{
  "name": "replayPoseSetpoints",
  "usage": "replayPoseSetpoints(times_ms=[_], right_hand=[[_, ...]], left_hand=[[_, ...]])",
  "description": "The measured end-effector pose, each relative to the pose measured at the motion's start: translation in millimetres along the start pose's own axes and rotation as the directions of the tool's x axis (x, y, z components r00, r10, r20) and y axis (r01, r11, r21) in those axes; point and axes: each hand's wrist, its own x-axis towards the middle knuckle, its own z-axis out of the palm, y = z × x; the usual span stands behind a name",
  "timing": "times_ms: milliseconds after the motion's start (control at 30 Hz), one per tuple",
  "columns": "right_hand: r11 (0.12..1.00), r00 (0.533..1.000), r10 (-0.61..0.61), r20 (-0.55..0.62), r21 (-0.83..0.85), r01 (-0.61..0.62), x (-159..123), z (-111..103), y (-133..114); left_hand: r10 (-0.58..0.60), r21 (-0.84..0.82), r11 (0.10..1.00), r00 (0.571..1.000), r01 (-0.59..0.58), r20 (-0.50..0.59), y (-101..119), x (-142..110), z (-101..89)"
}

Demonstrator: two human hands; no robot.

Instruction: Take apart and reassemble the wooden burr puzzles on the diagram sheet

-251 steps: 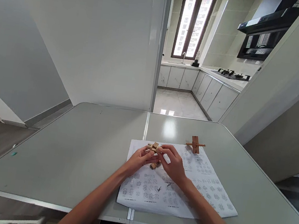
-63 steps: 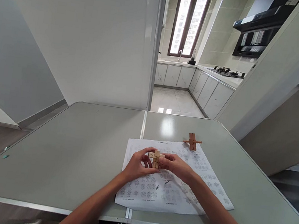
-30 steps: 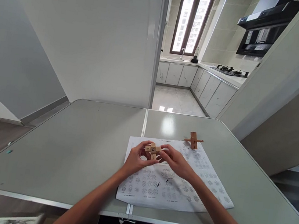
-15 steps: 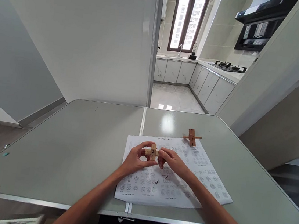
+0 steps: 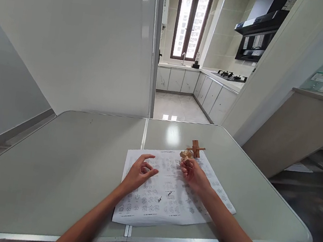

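Note:
My right hand [image 5: 193,174] pinches a small light wooden cross puzzle [image 5: 186,155] and holds it over the far part of a printed sheet [image 5: 165,201], close beside a darker wooden cross puzzle [image 5: 195,148] that stands at the sheet's far right corner. My left hand [image 5: 137,173] hovers over the sheet's left side with fingers loosely curled and apart, holding nothing.
The sheet lies on a grey two-leaf table [image 5: 62,163] with a seam [image 5: 141,146] down the middle. A white wall [image 5: 71,36] stands behind it. A kitchen doorway [image 5: 182,80] opens beyond, and a counter with shelves [image 5: 315,118] is at the right.
Both hands held the light puzzle together before. Now my left hand has let go, and my right hand has carried the puzzle right and away, toward the darker one.

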Motion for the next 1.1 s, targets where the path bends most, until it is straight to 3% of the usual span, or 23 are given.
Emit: replayPoseSetpoints(times_ms=[233, 333, 433, 567, 633, 767, 900, 1100], right_hand=[[0.998, 0.998, -0.057, 0.009, -0.005, 0.057, 4.2, -4.3, 0.4], [0.996, 0.998, -0.047, 0.029, -0.077, 0.049, -14.2, 0.4, 3.7], [0.966, 0.987, -0.033, 0.156, -0.248, 0.072, -44.5, 5.8, 8.0], [0.773, 0.938, -0.081, 0.337, -0.573, 0.273, -79.2, 7.4, 17.0], [0.648, 0.928, -0.144, 0.345, -0.676, 0.352, -88.9, 5.6, 24.7], [0.489, 0.891, -0.254, 0.377, -0.745, 0.454, -102.3, 2.8, 44.5], [0.343, 0.834, -0.332, 0.441, -0.767, 0.542, -113.4, 3.5, 60.2], [0.319, 0.823, -0.317, 0.472, -0.764, 0.561, -113.8, 1.9, 61.6]], left_hand=[[0.089, 0.025, 0.996, 0.996, -0.089, 0.001, -6.1, 2.6, -0.4], [0.081, 0.044, 0.996, 0.997, -0.081, 0.001, -7.0, 2.9, -0.6], [0.089, 0.074, 0.993, 0.996, -0.089, -0.002, -6.4, 3.4, -1.1], [0.141, 0.220, 0.966, 0.990, -0.136, -0.011, -3.8, 1.9, -8.1], [0.178, 0.319, 0.933, 0.984, -0.168, -0.002, -3.3, -3.4, -16.1], [0.216, 0.524, 0.829, 0.976, -0.194, 0.020, -9.9, -31.1, -34.4], [0.164, 0.667, 0.744, 0.978, -0.038, -0.128, -30.9, -76.8, -41.8], [0.132, 0.709, 0.692, 0.942, 0.136, -0.309, -54.1, -125.1, -33.5]])
